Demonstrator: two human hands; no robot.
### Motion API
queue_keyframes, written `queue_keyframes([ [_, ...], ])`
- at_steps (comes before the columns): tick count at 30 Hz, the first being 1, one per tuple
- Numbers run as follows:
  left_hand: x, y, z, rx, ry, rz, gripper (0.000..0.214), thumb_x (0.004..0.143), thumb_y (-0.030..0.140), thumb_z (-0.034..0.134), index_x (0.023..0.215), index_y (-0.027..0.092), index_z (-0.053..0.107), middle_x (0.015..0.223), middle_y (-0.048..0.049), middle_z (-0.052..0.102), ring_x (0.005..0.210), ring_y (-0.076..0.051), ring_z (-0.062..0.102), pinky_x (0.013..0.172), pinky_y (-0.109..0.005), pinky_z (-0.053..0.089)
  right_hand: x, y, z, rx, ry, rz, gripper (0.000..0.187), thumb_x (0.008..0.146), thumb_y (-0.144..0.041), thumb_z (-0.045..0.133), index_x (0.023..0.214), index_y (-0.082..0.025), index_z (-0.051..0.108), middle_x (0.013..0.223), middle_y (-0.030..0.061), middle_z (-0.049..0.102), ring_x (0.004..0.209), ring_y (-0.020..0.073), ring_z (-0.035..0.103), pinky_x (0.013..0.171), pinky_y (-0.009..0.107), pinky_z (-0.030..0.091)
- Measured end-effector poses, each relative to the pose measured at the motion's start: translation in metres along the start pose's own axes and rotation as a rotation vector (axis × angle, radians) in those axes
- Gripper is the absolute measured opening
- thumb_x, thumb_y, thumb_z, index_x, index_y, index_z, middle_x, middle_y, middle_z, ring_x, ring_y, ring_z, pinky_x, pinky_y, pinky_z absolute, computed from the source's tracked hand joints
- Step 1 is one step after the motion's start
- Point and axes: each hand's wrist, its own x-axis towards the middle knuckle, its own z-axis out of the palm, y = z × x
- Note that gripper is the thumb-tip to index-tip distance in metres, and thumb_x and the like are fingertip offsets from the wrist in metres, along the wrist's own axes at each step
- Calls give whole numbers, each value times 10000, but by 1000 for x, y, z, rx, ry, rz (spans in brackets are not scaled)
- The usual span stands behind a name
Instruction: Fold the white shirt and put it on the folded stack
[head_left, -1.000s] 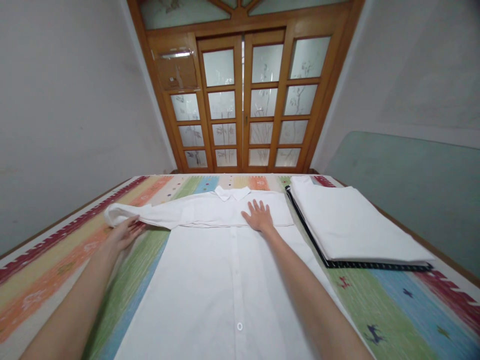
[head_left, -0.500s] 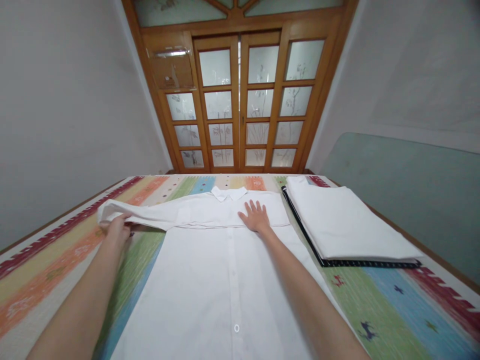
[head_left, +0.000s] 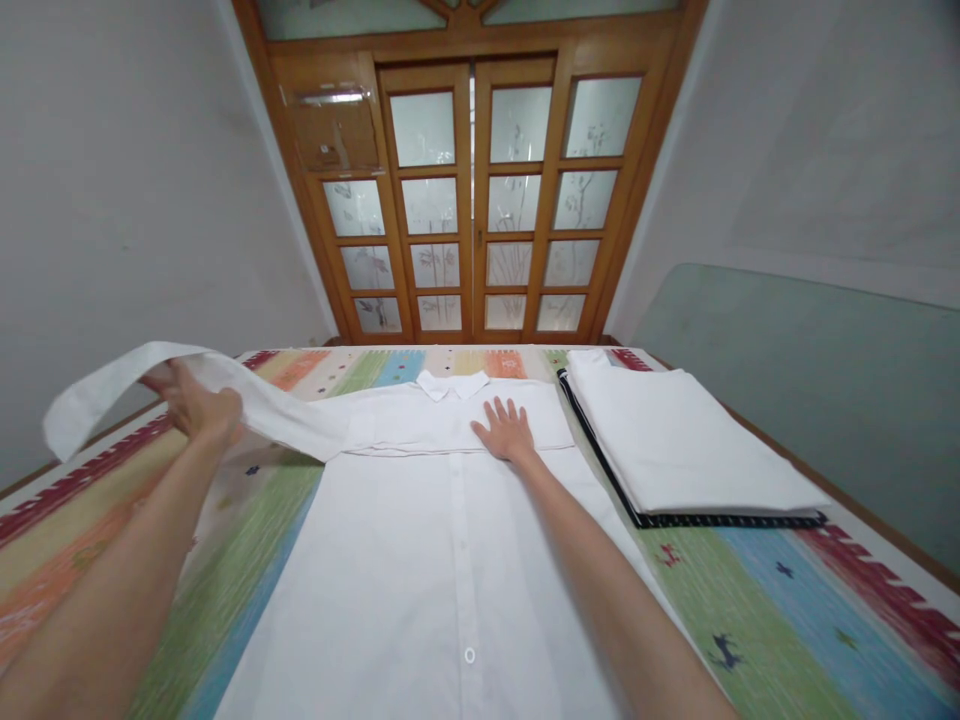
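A white button-up shirt (head_left: 397,560) lies flat, collar (head_left: 452,384) at the far end and button placket down the middle. A folded edge crosses it below the collar. On the upper right of the shirt my right hand (head_left: 504,430) rests flat with fingers spread. My left hand (head_left: 196,400) is raised under the left sleeve (head_left: 281,405), fingers stretched out and partly hidden by the cloth. The sleeve arches over those fingers, and its cuff end (head_left: 71,415) hangs in the air at far left.
A stack of folded white cloth (head_left: 690,435) with a black edge at its bottom lies right of the shirt. Beneath everything is a colourful striped cover (head_left: 247,560). A pale green panel (head_left: 810,370) stands along the right; wooden glazed doors (head_left: 472,200) are behind.
My left hand has risen and moved left, lifting the sleeve off the cover so its end swings outward. My right hand stays on the shirt.
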Motion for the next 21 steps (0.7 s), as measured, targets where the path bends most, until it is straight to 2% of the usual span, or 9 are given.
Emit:
queue_keyframes([
  [1, -4, 14, -1, 55, 77, 9, 804, 827, 147, 498, 1494, 66, 57, 1502, -335, 139, 1302, -468, 406, 1020, -578, 365, 0, 0, 0, -2, -4, 3, 747, 945, -613, 128, 1559, -189, 135, 1631, 48, 22, 1484, 298, -17, 1164, 484, -29],
  [2, -9, 29, 0, 106, 82, 78, 751, 839, 154, 493, 1491, 59, 134, 1499, -327, 192, 1234, -445, 493, 984, -535, 416, 0, 0, 0, -6, -7, 5, 746, 945, -613, 125, 1560, -191, 132, 1631, 46, 18, 1484, 297, -19, 1163, 483, -30],
  [5, -39, 66, 19, 292, -77, 315, 610, 895, 162, 417, 1465, 16, 255, 1282, -304, 519, 1080, -396, 612, 876, -487, 483, 0, -1, -1, -13, -4, 2, 741, 948, -610, 128, 1560, -192, 130, 1631, 48, 20, 1485, 294, -22, 1162, 484, -30],
  [8, -90, 86, 57, 353, -240, 519, 595, 857, 55, 394, 1449, 85, 358, 1068, -208, 668, 1001, -321, 658, 868, -425, 492, 0, 0, -1, 8, 10, -7, 735, 954, -602, 166, 1556, -181, 154, 1630, 59, 48, 1483, 307, -14, 1163, 491, -19],
  [9, -108, 89, 70, 364, -348, 648, 603, 848, 33, 377, 1448, 87, 366, 1048, -208, 677, 981, -315, 665, 854, -421, 499, 0, 1, -1, 16, 13, -11, 735, 955, -603, 181, 1555, -179, 164, 1629, 61, 60, 1482, 310, -7, 1164, 493, -13],
  [11, -143, 87, 95, 343, -459, 756, 603, 827, 33, 418, 1408, 193, 443, 973, -121, 709, 904, -261, 688, 815, -355, 518, 1, 3, -1, 32, 19, -17, 722, 960, -601, 189, 1550, -186, 190, 1627, 63, 87, 1482, 309, 22, 1166, 493, 12],
  [14, -174, 77, 120, 301, -490, 811, 630, 826, 55, 443, 1433, 214, 390, 1013, -98, 705, 921, -238, 682, 829, -333, 518, 1, 7, -1, 31, 48, -34, 629, 989, -547, 180, 1524, -232, 285, 1615, 58, 167, 1475, 300, 108, 1160, 502, 85],
  [18, -177, 62, 132, 185, -396, 790, 574, 873, 138, 436, 1437, 85, 349, 1024, -175, 687, 956, -290, 659, 854, -404, 514, 1, 14, -1, 23, 127, -129, 438, 1008, -368, 320, 1416, -315, 469, 1572, 35, 306, 1450, 303, 207, 1136, 539, 149],
  [21, -170, 58, 134, 142, -397, 885, 541, 861, 96, 448, 1399, 158, 442, 1210, -161, 645, 1144, -288, 585, 958, -416, 463, 5, 19, 0, 282, 167, -144, 350, 961, -293, 451, 1264, -270, 625, 1479, 55, 463, 1410, 289, 313, 1138, 514, 190],
])
